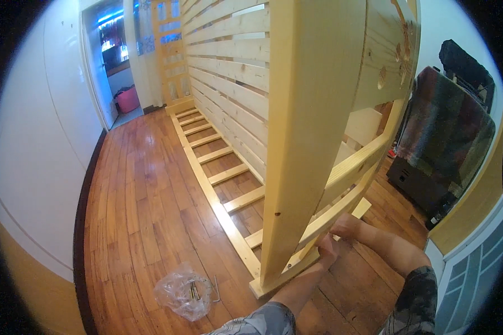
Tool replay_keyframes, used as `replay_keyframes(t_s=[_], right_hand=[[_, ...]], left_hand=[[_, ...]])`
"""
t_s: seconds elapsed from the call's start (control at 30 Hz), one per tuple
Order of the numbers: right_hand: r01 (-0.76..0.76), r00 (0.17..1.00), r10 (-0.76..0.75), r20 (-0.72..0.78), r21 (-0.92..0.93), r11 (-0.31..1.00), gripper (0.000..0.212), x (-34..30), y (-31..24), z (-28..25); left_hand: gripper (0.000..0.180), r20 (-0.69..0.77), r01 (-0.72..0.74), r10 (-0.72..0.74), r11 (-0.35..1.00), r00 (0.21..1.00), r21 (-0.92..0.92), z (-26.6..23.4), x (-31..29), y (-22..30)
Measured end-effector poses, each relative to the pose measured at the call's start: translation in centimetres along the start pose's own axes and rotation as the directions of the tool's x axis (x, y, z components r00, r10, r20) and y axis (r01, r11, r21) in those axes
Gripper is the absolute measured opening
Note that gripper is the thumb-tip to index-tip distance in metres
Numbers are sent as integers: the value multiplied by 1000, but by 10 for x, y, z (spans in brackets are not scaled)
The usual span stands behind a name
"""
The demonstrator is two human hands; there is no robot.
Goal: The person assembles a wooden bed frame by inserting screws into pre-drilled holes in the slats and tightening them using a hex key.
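A light wooden bed frame stands tipped on its side, its broad end post [296, 139] rising close in front of me. Both my hands are low behind this post, by the lower rails [341, 206] of the end panel. My left hand [328, 248] has its fingers drawn together beside the lowest rail. Just above and right of it, my right hand [345, 226] is curled closed near the same rail. The fingertips of both are largely hidden, so whatever they grip cannot be made out.
On the floor at front left lie a clear plastic bag [181, 296] with metal bolts in it and a hex key [217, 290]. A ladder-like slatted side [212, 162] runs along the floor. A cloth-draped dark object [447, 128] stands right; a pink tub [127, 99] sits beyond the doorway.
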State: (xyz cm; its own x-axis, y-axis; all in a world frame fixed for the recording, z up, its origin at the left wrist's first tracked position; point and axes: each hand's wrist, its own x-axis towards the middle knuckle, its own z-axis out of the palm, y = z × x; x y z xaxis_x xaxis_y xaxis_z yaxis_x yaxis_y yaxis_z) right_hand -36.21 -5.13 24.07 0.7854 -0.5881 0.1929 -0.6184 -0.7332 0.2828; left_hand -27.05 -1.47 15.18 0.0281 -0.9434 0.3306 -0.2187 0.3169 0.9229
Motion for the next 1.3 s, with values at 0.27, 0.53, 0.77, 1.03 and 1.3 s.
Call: replay_keyframes(t_s=[0.27,0.53,0.77,1.03,1.3], right_hand=[[-747,617,669,415,42,664,14,35,-31,6],[-93,957,26,-289,-221,971,7,12,-4,-21],[231,932,-169,322,-165,959,6,19,-6,-51],[-688,668,603,436,51,724,18,51,-26,-11],[-505,846,505,173,-46,862,10,29,-31,-26]], left_hand=[[30,71,31,-26,997,997,-74,15,5,-47],[33,362,401,-187,245,913,-883,43,12,-38],[35,363,318,-150,827,920,-464,21,8,-35],[26,128,-18,153,706,980,-708,-12,12,-13],[31,213,23,149,768,966,-640,-10,10,-16]])
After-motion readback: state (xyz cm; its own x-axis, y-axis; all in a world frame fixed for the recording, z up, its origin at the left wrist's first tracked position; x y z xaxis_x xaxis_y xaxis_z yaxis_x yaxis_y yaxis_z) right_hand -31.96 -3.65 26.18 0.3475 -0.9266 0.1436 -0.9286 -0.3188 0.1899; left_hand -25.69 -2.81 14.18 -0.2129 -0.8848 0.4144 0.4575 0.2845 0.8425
